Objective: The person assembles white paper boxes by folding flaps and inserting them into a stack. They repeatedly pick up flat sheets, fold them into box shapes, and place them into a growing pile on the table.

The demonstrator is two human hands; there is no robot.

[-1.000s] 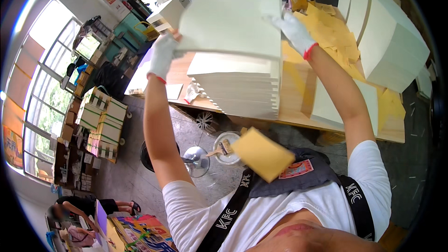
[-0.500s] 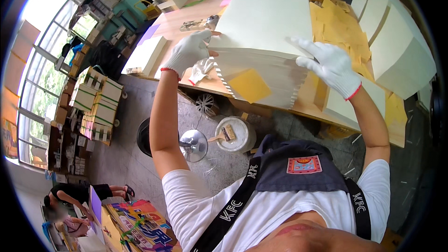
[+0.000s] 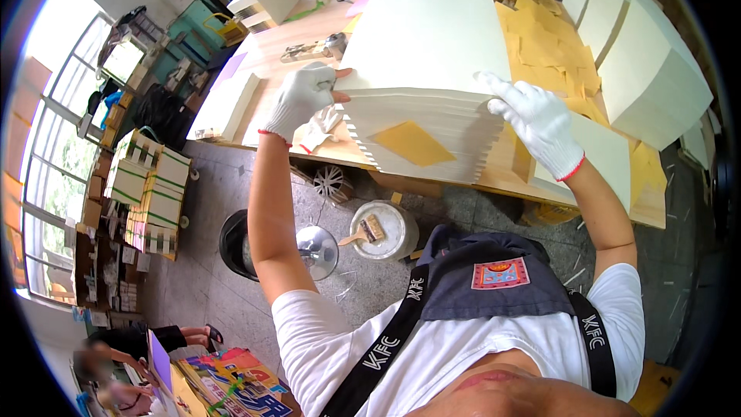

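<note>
A tall stack of large white paper sheets (image 3: 421, 38) lies on the wooden table in front of me, its layered front side facing me. On that side a yellow paper piece (image 3: 414, 144) shows. My left hand (image 3: 306, 94), in a white glove with bare thumb and index tips, is at the stack's near left corner, those two fingers apart. At the near right corner is my gloved right hand (image 3: 534, 117), fingers stretched over the top edge and thumb lower at the side. A spare white glove (image 3: 320, 130) lies beside the stack, below my left hand.
Yellow paper sheets (image 3: 548, 38) and tall white paper stacks (image 3: 644, 69) stand right. Left are another paper stack (image 3: 224, 108) and a metal tool (image 3: 305, 51). Below the table edge, a brush (image 3: 367, 230) rests on a white bucket (image 3: 405, 238). Another person (image 3: 116, 351) is far lower left.
My right hand, blurred before, is now sharper, its fingers at the stack's right corner. My left hand stays by the left corner. The whole view has shifted slightly.
</note>
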